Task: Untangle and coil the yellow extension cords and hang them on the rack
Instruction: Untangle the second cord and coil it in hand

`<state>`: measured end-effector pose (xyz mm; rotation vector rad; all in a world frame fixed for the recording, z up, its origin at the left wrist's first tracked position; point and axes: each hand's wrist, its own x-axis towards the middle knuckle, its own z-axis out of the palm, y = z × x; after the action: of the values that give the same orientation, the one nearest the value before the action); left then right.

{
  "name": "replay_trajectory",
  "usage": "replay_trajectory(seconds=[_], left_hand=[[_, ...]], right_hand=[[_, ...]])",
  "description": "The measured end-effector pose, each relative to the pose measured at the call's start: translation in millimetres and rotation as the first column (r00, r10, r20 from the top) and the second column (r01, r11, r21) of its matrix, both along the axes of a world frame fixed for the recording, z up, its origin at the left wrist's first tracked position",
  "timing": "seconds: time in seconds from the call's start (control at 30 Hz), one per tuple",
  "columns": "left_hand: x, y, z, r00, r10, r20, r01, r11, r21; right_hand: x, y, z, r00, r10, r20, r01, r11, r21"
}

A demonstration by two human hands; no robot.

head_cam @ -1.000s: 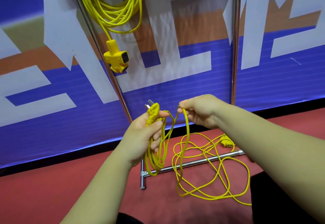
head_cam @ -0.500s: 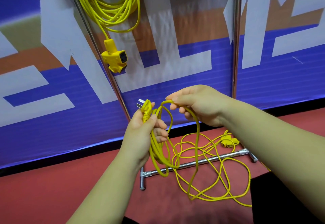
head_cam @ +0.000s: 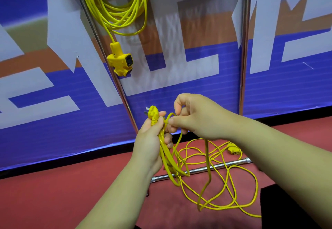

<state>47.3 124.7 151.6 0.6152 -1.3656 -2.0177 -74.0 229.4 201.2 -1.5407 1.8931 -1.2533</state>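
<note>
A printed backdrop (head_cam: 269,94) in blue, white and orange fills the far side, standing on a red floor (head_cam: 53,201). In front of it stands the chrome rack (head_cam: 244,49), with 2 poles rising out of the top of the view and 1 base bar lying across the floor.

A coiled yellow extension cord (head_cam: 118,13) hangs from the top of the rack beside the left pole. Its yellow socket block (head_cam: 120,61) dangles below the loops, against that pole.

A 2nd yellow extension cord (head_cam: 233,189) lies in loose, overlapping loops on the floor, draped over the base bar. Its socket end (head_cam: 233,149) rests on the floor just behind the bar.

The left hand (head_cam: 149,144) grips several gathered loops of this cord, which hang down from the fist to just above the bar. The right hand (head_cam: 195,119) is close against it, fingers curled, and seems to pinch a strand between thumb and forefinger, though the exact contact is hard to make out. From there, a strand drops to the tangle below.

The cord's plug (head_cam: 153,113) sticks up from the top of the left hand, prongs pointing left.
</note>
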Motion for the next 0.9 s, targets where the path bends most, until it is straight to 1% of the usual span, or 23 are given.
replay_trajectory(seconds=[0.07,0.13,0.2,0.27,0.37,0.43,0.53,0.63,0.73,0.8,0.9], left_hand=[[0.3,-0.7,1.2,1.0,0.013,-0.003,-0.013,1.0,0.024],[0.3,-1.5,3.0,0.999,0.043,0.0,-0.043,0.999,0.033],[-0.5,-3.1,4.9,0.995,0.095,0.008,-0.095,0.995,0.024],[-1.0,-6.0,7.1,0.99,0.138,-0.019,-0.137,0.99,0.028],[1.0,-13.7,12.6,0.969,0.244,-0.042,-0.243,0.969,0.044],[4.0,-19.5,17.3,0.956,0.287,-0.067,-0.28,0.955,0.097],[9.6,-30.7,21.6,0.936,0.33,-0.122,-0.299,0.929,0.219],[14.9,-43.8,22.2,0.916,0.357,-0.183,-0.286,0.901,0.326],[21.3,-55.9,21.6,0.912,0.331,-0.242,-0.2,0.875,0.441],[27.7,-64.9,21.1,0.922,0.297,-0.249,-0.149,0.864,0.48],[36.8,-77.1,21.5,0.929,0.275,-0.248,-0.118,0.855,0.505]], right_hand=[[1.4,-0.5,-1.9,0.999,0.0,-0.033,0.0,1.0,0.014],[3.5,-0.7,-4.9,1.0,0.023,-0.006,-0.023,1.0,0.022],[6.6,-0.6,-8.8,0.996,0.065,0.057,-0.066,0.998,0.012],[11.1,-0.9,-14.1,0.987,0.111,0.116,-0.114,0.993,0.011],[17.4,-3.7,-27.4,0.956,0.181,0.233,-0.188,0.982,0.01],[19.9,-3.8,-36.0,0.924,0.228,0.307,-0.242,0.97,0.01],[19.9,-1.3,-44.0,0.89,0.236,0.391,-0.269,0.963,0.032],[13.6,-0.4,-56.9,0.882,0.222,0.415,-0.283,0.955,0.092],[5.3,-3.0,-79.6,0.878,0.228,0.42,-0.325,0.929,0.175],[-1.6,-2.6,-97.2,0.894,0.231,0.385,-0.347,0.899,0.267],[-11.7,5.6,-119.9,0.909,0.19,0.371,-0.355,0.818,0.452]])
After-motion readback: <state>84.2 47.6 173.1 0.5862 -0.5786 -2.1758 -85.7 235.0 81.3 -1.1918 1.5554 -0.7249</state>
